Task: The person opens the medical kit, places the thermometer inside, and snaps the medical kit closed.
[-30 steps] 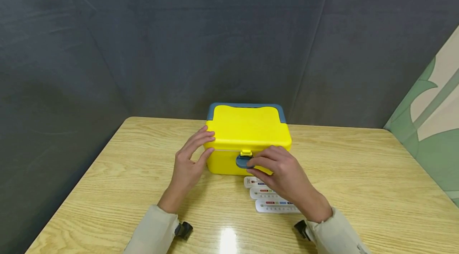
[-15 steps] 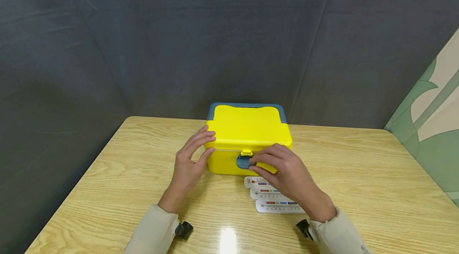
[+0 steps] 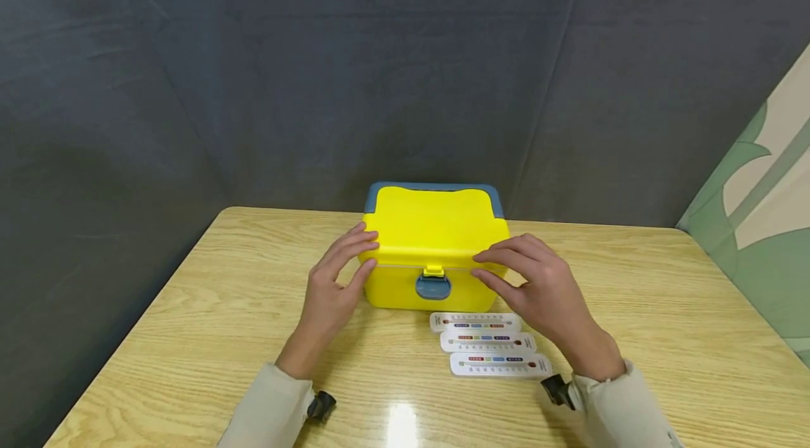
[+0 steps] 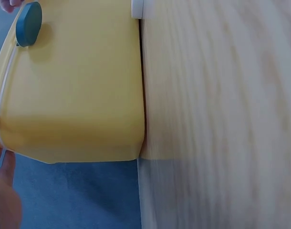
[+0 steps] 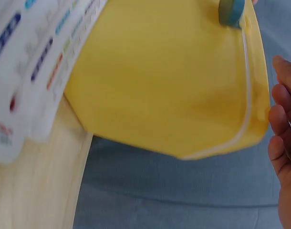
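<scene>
Left hand (image 3: 333, 298) is spread wide at the left front corner of the yellow box (image 3: 436, 230), maybe to keep it still. The right hand (image 3: 547, 293) holds nothing, thumb and fingers slightly apart by the box's right front edge; I cannot tell if it touches. The box sits on the table (image 3: 253, 286), its blue latch (image 3: 433, 288) sticking out in front. Three white thermometers (image 3: 487, 342) lie just before the box, in the way if it slid forward. Dark cloth (image 3: 392, 75) is behind it.

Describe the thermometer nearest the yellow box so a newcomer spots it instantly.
On the wooden table sits a yellow box. Before its front, right of centre in the head view, lie three white thermometers. The box-side thermometer alone has its red bulb at the left end.
</scene>
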The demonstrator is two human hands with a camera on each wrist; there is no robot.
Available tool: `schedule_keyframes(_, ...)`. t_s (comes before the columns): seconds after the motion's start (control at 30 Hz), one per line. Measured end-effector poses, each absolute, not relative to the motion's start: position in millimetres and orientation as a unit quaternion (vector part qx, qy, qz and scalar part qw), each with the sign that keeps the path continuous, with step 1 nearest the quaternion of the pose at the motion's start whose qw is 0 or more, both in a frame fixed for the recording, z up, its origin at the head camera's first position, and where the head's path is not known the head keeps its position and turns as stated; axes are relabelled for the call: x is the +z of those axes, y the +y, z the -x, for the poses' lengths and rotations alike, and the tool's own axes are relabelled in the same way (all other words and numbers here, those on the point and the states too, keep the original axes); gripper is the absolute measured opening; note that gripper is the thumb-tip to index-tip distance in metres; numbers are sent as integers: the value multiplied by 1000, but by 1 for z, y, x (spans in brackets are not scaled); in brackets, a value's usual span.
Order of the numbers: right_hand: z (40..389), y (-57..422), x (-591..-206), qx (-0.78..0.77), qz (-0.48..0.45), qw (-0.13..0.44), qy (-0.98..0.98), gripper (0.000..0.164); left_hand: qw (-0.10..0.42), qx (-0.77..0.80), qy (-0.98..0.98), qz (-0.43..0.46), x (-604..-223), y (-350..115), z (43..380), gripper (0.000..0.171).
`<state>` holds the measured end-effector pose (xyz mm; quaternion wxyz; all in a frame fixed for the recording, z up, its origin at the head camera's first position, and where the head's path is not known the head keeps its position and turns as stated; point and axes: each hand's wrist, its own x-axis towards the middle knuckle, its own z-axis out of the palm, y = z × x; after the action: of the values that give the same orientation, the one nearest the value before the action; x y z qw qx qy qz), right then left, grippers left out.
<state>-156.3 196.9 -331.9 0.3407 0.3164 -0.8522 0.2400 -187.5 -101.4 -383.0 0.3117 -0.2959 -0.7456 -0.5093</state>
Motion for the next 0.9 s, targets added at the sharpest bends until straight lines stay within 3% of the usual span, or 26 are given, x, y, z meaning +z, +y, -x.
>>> schedule_keyframes(0.13, 158, 210, -329, 238, -300, 351, -855, 27, 337, -495, -743, 299, -384, -99, 189, 32)
schedule_keyframes(0.27, 160, 220, -326, 237, -289, 356, -856, 37, 349, -490, -747, 283, -385, -99, 190, 32)
schedule_keyframes(0.47, 161, 233, -323, 205, -262, 354, -874, 39, 342, -502, -746, 274, -382, -101, 193, 31)
schedule_keyframes(0.9, 163, 234, -325, 137, -232, 268, -925, 52, 281, -510, -758, 295, -373, -121, 201, 31)
